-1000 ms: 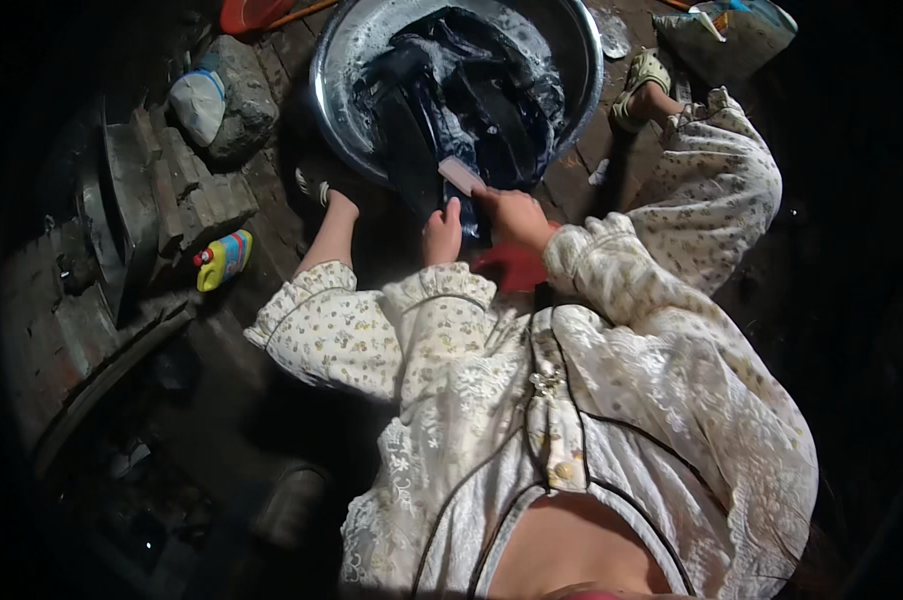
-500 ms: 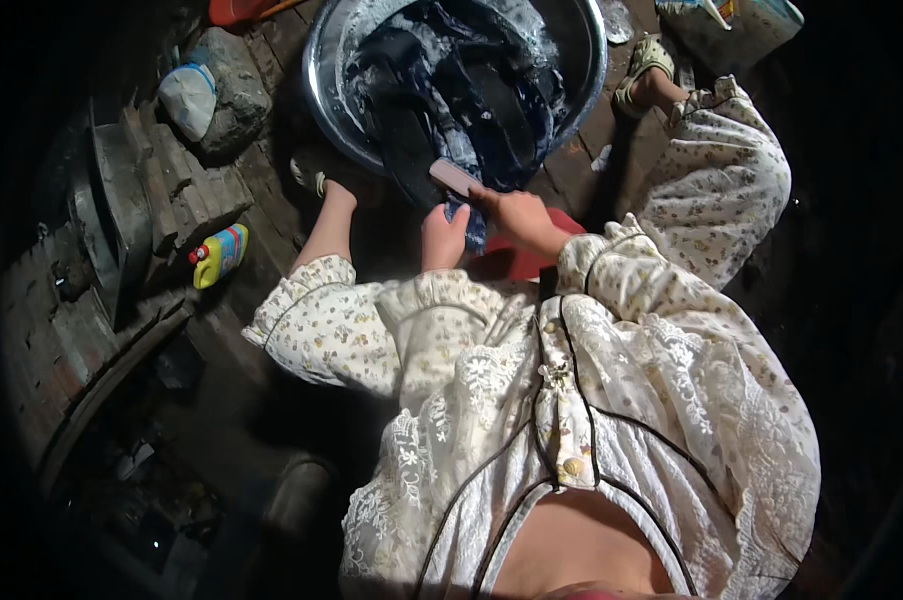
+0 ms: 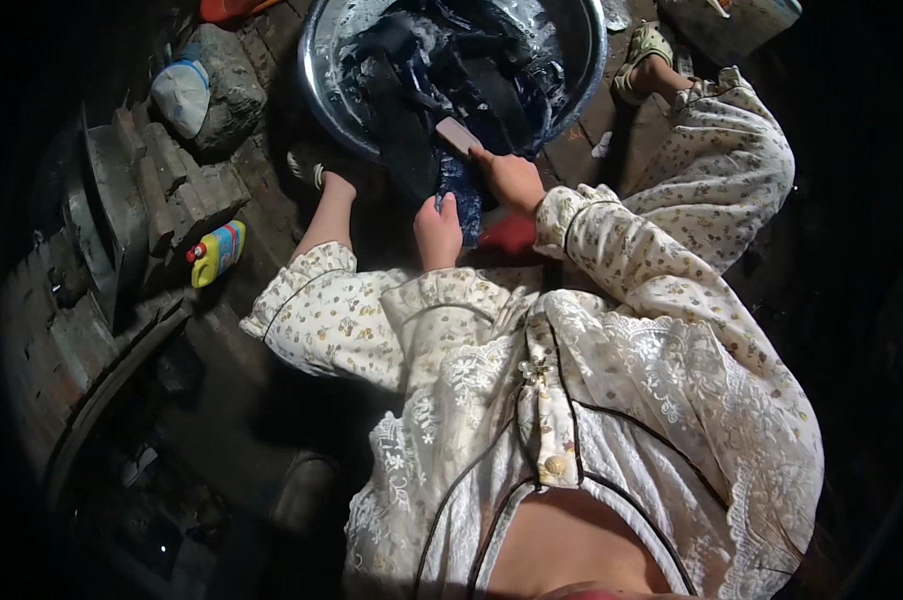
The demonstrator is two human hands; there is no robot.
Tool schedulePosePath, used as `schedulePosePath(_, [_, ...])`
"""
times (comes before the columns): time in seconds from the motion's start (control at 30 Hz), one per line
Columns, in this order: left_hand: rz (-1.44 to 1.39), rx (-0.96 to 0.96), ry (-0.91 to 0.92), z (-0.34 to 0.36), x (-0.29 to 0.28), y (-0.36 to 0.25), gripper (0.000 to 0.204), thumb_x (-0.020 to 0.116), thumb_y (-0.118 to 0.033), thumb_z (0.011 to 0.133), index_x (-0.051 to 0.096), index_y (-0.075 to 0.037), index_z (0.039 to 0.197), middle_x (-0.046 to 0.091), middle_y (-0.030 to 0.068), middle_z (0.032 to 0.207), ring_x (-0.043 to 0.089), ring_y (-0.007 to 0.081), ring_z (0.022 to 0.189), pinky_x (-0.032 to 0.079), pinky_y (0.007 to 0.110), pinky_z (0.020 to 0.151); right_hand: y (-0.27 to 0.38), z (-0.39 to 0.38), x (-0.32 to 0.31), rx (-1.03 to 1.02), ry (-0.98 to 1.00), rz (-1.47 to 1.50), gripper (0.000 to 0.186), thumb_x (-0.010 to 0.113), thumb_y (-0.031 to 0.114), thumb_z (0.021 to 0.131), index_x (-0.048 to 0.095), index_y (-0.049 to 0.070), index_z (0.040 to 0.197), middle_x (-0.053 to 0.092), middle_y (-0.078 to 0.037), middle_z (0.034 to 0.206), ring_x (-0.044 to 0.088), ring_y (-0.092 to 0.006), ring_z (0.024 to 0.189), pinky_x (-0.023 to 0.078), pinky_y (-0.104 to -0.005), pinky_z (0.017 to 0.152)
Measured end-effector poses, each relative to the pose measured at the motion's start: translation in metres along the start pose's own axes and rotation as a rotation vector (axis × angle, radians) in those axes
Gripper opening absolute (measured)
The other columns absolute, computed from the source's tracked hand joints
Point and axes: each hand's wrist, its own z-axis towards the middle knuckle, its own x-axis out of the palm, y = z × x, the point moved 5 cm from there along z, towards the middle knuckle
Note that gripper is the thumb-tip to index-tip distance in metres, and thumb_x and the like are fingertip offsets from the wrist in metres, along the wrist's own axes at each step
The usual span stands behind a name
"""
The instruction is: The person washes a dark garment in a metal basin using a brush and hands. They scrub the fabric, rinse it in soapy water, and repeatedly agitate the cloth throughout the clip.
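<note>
A large metal basin (image 3: 596, 75) stands in front of me with dark wet clothes (image 3: 392, 100) and suds in it. One dark blue piece of cloth (image 3: 459, 195) hangs over its near rim toward me. My left hand (image 3: 438, 235) is closed on the left edge of this cloth, thumb on top. In my right hand (image 3: 512, 182) is a flat, pale pink scrubbing brush (image 3: 458, 136), lying over the cloth near the rim. Its underside is hidden. Behind my right wrist a red object (image 3: 510, 233) shows in part.
To the left lie a yellow bottle with a red cap (image 3: 219, 254), stacked slabs (image 3: 177, 170) and a stone (image 3: 234, 95) with a white bag (image 3: 185, 98) against it. A pale container (image 3: 737, 25) stands far right. My feet flank the basin.
My right hand and the brush have moved away from me along the cloth, toward the basin. More of the cloth shows between my hands. My left hand stays nearly in place.
</note>
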Motion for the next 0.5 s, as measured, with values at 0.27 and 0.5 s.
schedulePosePath(0.27, [-0.054,0.055,0.03,-0.007,0.007,-0.003,0.033,0.055,-0.026,0.087,0.06,0.006,0.089,0.059,0.0255,0.078,0.058,0.0368,0.072,0.045,0.039,0.067,-0.008,0.005,-0.012,0.014,-0.027,-0.096,0.037,0.048,0.014,0.085,0.053,0.02,0.122,0.064,-0.015,0.077,0.063,-0.0339,0.069,0.049,-0.0457,0.06])
schedulePosePath(0.5, [0.013,-0.015,0.04,-0.013,-0.001,0.003,0.034,0.055,-0.027,0.087,0.06,0.007,0.092,0.061,0.0256,0.081,0.057,0.0405,0.076,0.045,0.039,0.069,0.032,-0.059,-0.007,-0.089,0.25,-0.124,0.053,0.05,0.012,0.082,0.046,0.03,0.131,0.064,-0.017,0.081,0.064,-0.0345,0.073,0.051,-0.0437,0.064])
